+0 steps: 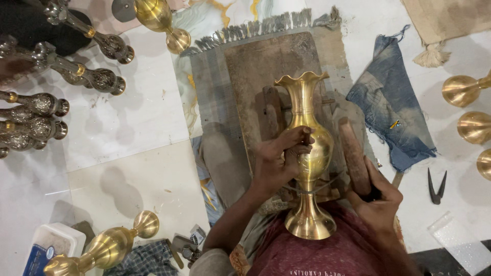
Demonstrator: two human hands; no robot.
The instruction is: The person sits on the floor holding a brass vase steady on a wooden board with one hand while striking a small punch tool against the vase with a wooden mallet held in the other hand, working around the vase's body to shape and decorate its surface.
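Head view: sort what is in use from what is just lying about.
In use:
left hand on the brass vase
right hand holding a wooden mallet
worn mat beneath

Lying about:
blue rag
black pincers
dark engraved vases
brass vase lying lower left

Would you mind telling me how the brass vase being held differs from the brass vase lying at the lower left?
The held vase is propped up on the mat, gripped by the left hand; the lower-left vase lies on its side, untouched. The held vase shows engraved patterning on its belly; the lower-left vase looks plain. Both are shiny, golden and footed.
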